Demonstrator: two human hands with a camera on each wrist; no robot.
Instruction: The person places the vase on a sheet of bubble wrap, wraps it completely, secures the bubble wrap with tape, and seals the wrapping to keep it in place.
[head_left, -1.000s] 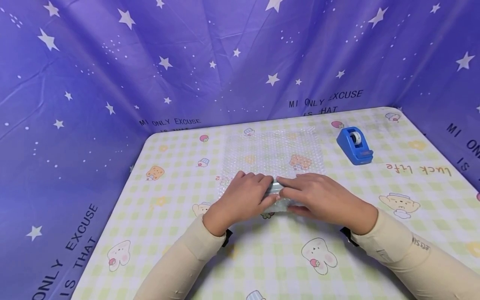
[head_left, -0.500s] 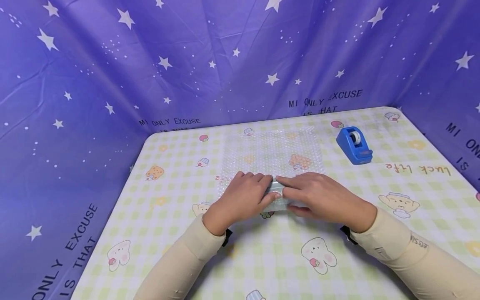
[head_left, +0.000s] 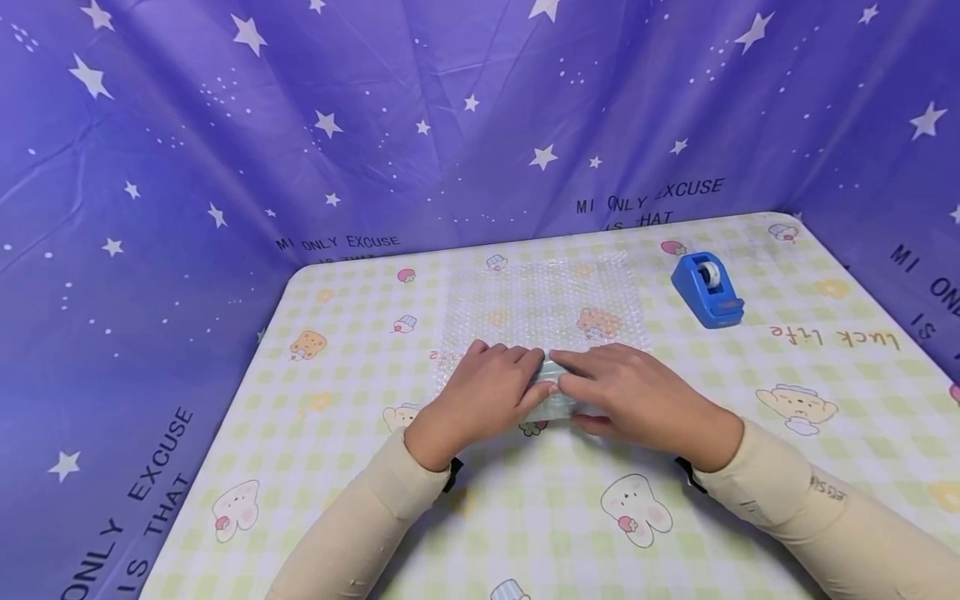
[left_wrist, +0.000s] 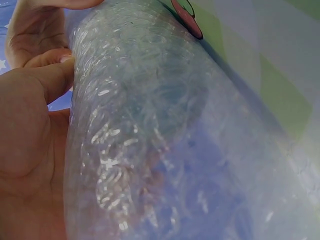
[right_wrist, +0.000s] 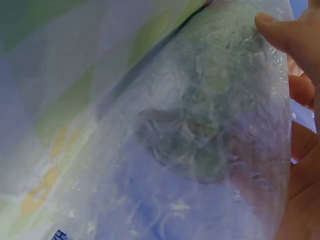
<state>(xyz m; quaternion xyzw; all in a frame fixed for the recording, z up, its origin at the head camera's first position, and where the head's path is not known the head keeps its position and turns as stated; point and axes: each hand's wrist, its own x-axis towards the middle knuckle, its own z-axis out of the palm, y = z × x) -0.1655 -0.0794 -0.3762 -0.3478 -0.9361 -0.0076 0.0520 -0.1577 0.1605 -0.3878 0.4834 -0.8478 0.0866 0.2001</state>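
Note:
A sheet of clear bubble wrap (head_left: 525, 292) lies flat at mid-table, its near end curled over into a roll. My left hand (head_left: 491, 387) grips the left side of this roll, fingers over the far side and thumb on the near side. On the right side, my right hand (head_left: 633, 387) holds it the same way, the fingertips of both hands almost meeting. Through the bubble wrap (left_wrist: 115, 125) in the left wrist view shows a greenish, round-ended shape. The right wrist view also has a round, see-through greenish thing (right_wrist: 185, 145) inside the roll, its kind blurred by the bubbles.
A blue tape dispenser (head_left: 708, 292) with a roll of tape stands at the back right. The table (head_left: 337, 475) has a green checked cloth with cartoon prints. Behind it and at both sides hangs a purple curtain (head_left: 450, 167) with stars.
Both hands stay at the roll almost in place. The right hand and forearm have shifted very slightly left; the bubble wrap looks the same.

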